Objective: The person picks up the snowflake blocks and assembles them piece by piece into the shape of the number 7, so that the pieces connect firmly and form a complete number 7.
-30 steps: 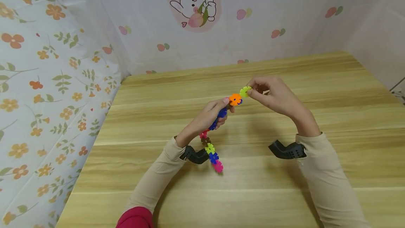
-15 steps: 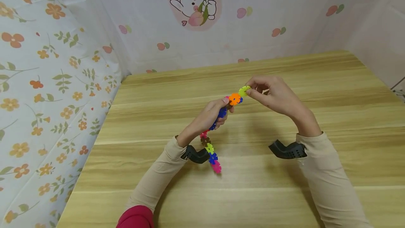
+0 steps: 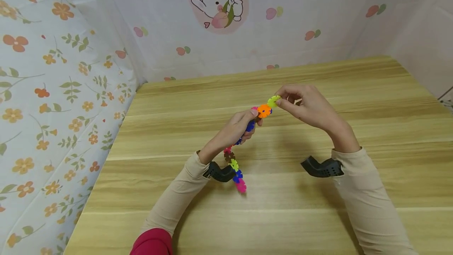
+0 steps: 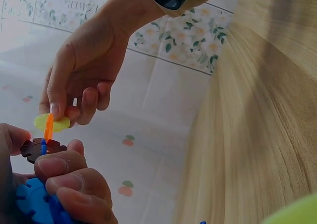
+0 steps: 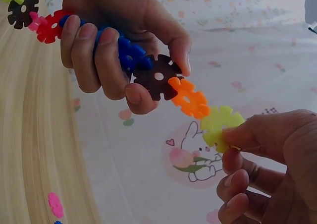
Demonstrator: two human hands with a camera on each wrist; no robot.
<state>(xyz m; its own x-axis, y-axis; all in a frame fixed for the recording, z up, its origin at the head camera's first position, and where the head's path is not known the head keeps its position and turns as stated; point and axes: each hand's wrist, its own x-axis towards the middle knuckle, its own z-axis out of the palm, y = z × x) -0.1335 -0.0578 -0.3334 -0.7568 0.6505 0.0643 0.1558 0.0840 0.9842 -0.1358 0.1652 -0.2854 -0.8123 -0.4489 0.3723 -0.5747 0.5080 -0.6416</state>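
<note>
A chain of colourful snowflake discs (image 3: pixel 235 164) hangs over the wooden table (image 3: pixel 371 89). My left hand (image 3: pixel 236 127) grips its upper part, fingers curled round blue discs (image 5: pixel 130 53) and a brown disc (image 5: pixel 156 76). An orange disc (image 3: pixel 263 110) (image 5: pixel 189 98) sticks out from the brown one. My right hand (image 3: pixel 304 103) pinches a yellow-green disc (image 3: pixel 273 100) (image 5: pixel 219 126) (image 4: pixel 52 123) slotted onto the orange disc's end. The chain's lower end, a pink disc (image 3: pixel 240 186), hangs just above or on the table; I cannot tell which.
Patterned cloth walls stand at the left (image 3: pixel 53 89) and back (image 3: pixel 247 30) of the table, the back one with a rabbit picture (image 3: pixel 216 3). Black wrist camera mounts (image 3: pixel 320 167) sit on both beige sleeves.
Almost nothing has changed. The hanging chain has swung slightly left, and both hands keep their grips.
</note>
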